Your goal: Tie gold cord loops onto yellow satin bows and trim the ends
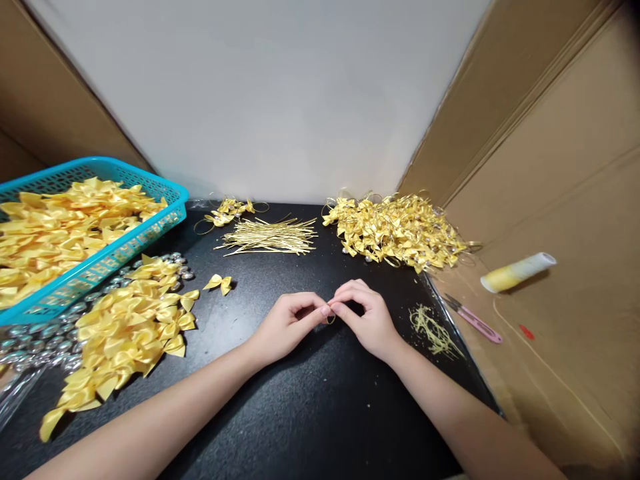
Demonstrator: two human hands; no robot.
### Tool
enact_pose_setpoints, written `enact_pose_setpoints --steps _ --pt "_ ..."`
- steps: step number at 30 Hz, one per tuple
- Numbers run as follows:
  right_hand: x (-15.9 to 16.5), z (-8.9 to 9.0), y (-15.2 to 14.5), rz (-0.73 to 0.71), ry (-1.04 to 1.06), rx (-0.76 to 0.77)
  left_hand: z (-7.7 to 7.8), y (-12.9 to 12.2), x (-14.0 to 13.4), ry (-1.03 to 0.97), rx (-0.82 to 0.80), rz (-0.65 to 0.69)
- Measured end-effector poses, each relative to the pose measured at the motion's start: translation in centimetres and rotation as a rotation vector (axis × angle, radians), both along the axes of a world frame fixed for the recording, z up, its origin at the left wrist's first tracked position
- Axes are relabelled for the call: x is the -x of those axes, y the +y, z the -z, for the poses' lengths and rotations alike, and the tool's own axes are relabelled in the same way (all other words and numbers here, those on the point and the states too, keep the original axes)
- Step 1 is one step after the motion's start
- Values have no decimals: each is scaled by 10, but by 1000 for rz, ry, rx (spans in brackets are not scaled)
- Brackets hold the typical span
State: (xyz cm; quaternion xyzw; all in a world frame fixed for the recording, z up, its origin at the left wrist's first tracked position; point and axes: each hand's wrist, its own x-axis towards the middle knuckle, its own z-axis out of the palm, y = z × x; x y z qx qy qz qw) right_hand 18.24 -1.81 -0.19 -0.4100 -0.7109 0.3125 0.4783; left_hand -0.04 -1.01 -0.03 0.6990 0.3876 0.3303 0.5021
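Above the middle of the black table, my left hand and my right hand meet at the fingertips, both pinched closed. Between them shows a small curve of gold cord; the rest of it is hidden by my fingers. A single yellow bow lies to the left of my left hand. Beyond the hands is a bundle of cut gold cords. Left of them spreads a pile of loose yellow satin bows, with silvery beads beside and behind it.
A turquoise basket full of yellow bows stands at the left. Bows with cord loops are heaped at back right, with a few at back left. Cord scraps, a pink-handled cutter and a cardboard-like tube lie right.
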Motion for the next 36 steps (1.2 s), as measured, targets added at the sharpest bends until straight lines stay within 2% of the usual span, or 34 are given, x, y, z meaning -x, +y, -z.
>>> enact_pose_setpoints --steps 11,17,23,26,30,34,36 --pt "2 0 -1 94 -8 -13 2 0 1 -50 59 31" --pt "2 -6 -10 236 -126 -193 0 3 0 -171 112 -75" --pt "8 -3 -10 78 -98 -14 -4 4 -2 -195 105 -115" --pt "9 -1 -8 67 -94 -7 -6 3 -2 -159 92 -151" --pt "7 -3 -11 109 -180 -103 -6 2 -3 -112 78 -178" --pt "9 -7 -17 311 -252 -317 -4 2 -4 -115 85 -182" --pt "13 -6 -20 366 -289 -347 -3 1 -4 -116 85 -187"
